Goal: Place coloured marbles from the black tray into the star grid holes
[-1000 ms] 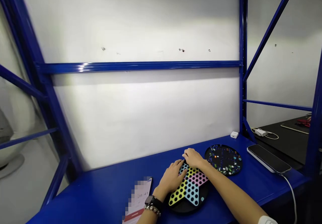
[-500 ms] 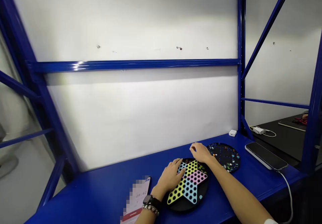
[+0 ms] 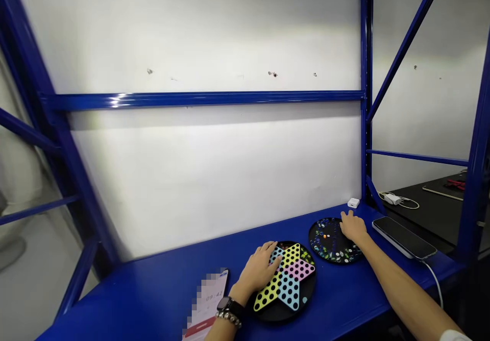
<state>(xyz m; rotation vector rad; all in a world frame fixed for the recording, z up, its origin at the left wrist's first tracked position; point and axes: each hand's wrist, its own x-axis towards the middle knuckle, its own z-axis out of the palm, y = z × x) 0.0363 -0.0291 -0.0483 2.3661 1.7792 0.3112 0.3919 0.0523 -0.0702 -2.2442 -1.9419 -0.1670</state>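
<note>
My left hand lies flat on the left side of a Chinese checkers board, its fingers stretched out. The board is round and black, with a yellow, pink and blue star full of holes. Marbles show at its upper right rim, and a pale blue one sits at the lower right. Over the right part of a round black tray is my right hand, its visible fingers apart; the fingertips' undersides are hidden. Glass marbles in several colours lie in the tray, mostly along its edge.
On the blue shelf, a phone with a lit screen lies left of the board. Another phone with a white cable rests at the right. A white charger stands behind the tray. Blue rack posts frame the white wall.
My right hand has moved right, from beside the board's upper edge to over the right part of the tray. My left hand has stayed on the board.
</note>
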